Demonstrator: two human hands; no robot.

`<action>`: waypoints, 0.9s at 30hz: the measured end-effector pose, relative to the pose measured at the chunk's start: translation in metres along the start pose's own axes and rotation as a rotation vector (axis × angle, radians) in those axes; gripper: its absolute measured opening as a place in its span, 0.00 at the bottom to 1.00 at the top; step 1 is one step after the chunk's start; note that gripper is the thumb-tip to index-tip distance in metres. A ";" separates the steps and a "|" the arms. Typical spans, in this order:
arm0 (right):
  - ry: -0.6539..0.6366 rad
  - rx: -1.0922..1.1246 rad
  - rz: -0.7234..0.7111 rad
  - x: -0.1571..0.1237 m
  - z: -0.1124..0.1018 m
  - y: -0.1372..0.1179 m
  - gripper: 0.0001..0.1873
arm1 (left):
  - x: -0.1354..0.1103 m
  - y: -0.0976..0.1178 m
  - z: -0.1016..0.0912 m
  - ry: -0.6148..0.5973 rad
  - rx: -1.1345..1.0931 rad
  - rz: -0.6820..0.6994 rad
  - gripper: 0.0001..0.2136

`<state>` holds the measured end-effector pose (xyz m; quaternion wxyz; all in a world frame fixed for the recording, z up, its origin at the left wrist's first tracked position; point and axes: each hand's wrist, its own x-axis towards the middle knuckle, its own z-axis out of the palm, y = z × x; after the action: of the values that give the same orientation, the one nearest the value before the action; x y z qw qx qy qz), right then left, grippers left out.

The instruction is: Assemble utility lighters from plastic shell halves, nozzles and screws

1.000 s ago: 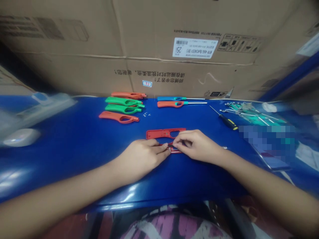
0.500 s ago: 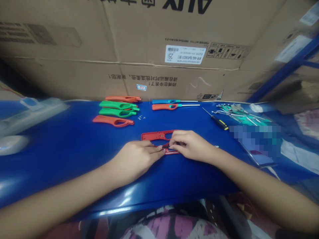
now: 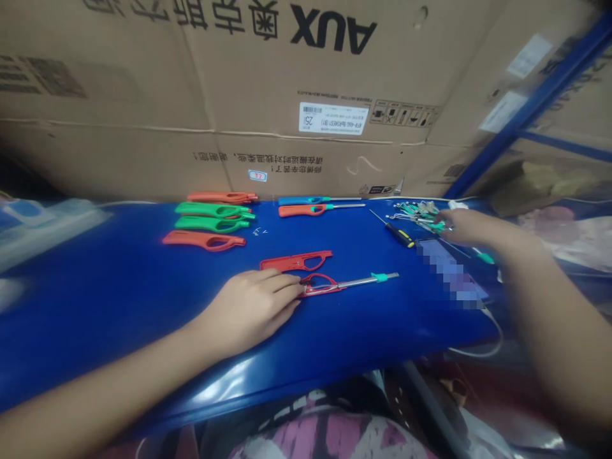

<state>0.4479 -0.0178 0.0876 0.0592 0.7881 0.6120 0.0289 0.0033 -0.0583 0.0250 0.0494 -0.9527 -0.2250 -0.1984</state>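
My left hand point(image 3: 255, 307) lies over the handle end of a red lighter shell half point(image 3: 321, 291), its fingers closed on it and hiding that end. From this half a metal tube point(image 3: 357, 281) with a teal piece sticks out to the right, and a pale wire shows inside. Just behind it rests another red shell half point(image 3: 295, 261), its inside facing up. My right hand point(image 3: 471, 228) is out at the right, its fingertips at a pile of teal trigger pieces with metal rods and wires point(image 3: 415, 213). Blur hides what those fingers grip, if anything.
Orange and green lighter shells point(image 3: 213, 224) lie at the back left. Two long-necked lighters point(image 3: 299, 210) are by the cardboard box point(image 3: 229, 159). A screwdriver point(image 3: 400, 236) and a phone point(image 3: 433, 252) with a cable point(image 3: 500, 335) lie to the right.
My right hand has left the red shell half and moved right to the pile of teal pieces. The metal tube now shows. My left hand stays on the shell; the view has shifted.
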 end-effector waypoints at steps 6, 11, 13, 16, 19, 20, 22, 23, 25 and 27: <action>-0.126 -0.040 0.149 0.001 0.024 0.045 0.12 | 0.005 0.000 0.003 0.002 -0.054 -0.023 0.11; -0.069 -0.004 0.146 0.001 0.037 0.049 0.12 | 0.006 -0.001 0.006 -0.017 -0.086 -0.045 0.12; -0.035 0.018 0.128 0.001 0.038 0.049 0.14 | 0.006 -0.001 0.007 -0.021 -0.100 -0.050 0.12; 0.009 0.043 0.075 0.001 0.038 0.051 0.15 | 0.006 -0.002 0.007 -0.038 -0.122 -0.061 0.12; 0.037 0.063 0.047 0.001 0.039 0.051 0.15 | 0.007 -0.002 0.007 -0.050 -0.140 -0.072 0.13; 0.044 0.069 0.047 0.001 0.039 0.051 0.14 | 0.007 -0.002 0.007 -0.052 -0.144 -0.073 0.13; 0.054 0.083 0.045 0.001 0.040 0.049 0.11 | 0.007 -0.003 0.007 -0.053 -0.151 -0.073 0.13; 0.060 0.089 0.044 0.001 0.041 0.048 0.10 | 0.007 -0.003 0.007 -0.055 -0.155 -0.073 0.13; 0.072 0.097 0.037 0.000 0.040 0.046 0.07 | 0.007 -0.003 0.007 -0.060 -0.163 -0.075 0.13; 0.091 0.098 0.022 -0.003 0.035 0.042 0.04 | 0.007 -0.004 0.007 -0.067 -0.171 -0.078 0.13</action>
<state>0.4920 -0.0327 0.0581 -0.0078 0.7946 0.6061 0.0354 0.0101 -0.0507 0.0209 -0.0474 -0.9501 -0.2456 -0.1865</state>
